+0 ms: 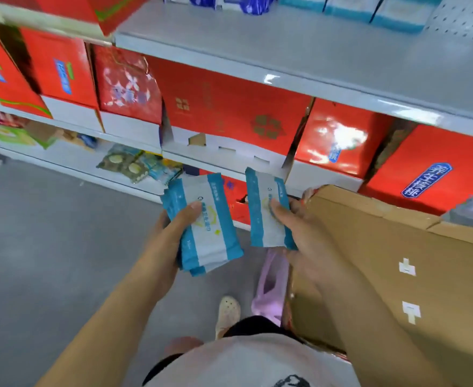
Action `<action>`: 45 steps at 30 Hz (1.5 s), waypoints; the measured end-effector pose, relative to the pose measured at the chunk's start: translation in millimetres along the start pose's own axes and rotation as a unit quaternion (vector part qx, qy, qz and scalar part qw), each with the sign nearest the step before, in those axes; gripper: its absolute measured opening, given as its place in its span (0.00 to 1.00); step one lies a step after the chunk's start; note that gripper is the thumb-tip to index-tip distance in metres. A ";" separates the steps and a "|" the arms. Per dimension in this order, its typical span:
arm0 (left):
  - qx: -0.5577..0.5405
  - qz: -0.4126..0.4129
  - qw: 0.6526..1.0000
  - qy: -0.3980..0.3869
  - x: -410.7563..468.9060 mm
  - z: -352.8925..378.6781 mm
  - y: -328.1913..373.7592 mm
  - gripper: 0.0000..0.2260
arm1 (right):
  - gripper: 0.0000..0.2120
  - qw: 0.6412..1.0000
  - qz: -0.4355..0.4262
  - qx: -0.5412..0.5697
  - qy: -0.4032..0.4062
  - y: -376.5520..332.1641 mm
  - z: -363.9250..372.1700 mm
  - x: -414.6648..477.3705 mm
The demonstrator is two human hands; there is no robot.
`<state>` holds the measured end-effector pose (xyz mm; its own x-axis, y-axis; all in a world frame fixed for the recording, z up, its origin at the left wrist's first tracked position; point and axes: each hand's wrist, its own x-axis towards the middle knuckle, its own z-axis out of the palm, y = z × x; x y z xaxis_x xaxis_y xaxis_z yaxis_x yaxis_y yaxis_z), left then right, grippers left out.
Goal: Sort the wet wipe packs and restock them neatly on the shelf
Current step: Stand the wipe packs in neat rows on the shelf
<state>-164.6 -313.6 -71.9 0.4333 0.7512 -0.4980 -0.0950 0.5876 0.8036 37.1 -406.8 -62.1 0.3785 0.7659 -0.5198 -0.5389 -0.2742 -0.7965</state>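
- Directly behind the cardboard box rises the grey shelf, with red gift boxes on its middle tier.
- Left of the box, the left hand grips a stack of wet wipe packs, thumb on top.
- Between stack and box, the right hand pinches a single wet wipe pack.

Forearms extended, left hand and right hand side by side, fingers curled, gripping
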 end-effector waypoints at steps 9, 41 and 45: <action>-0.033 0.013 0.997 -0.072 108.6 -7.7 111.6 0.22 | 0.18 0.999 -0.044 0.003 -0.014 -61.8 63.1 90.5; 0.087 0.102 0.979 -0.154 405.6 131.9 292.1 0.30 | 0.16 0.714 -0.358 -0.487 0.354 -365.9 13.4 410.4; 0.134 0.153 0.974 -0.102 403.2 141.2 281.9 0.27 | 0.16 0.700 -0.388 -0.516 0.306 -380.8 -5.8 461.6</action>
<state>109.8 112.5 -0.1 0.5928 0.7876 -0.1679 -0.0226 0.2247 0.9742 421.3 47.8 -0.5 0.6778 0.6109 0.4092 0.7179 -0.4298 -0.5476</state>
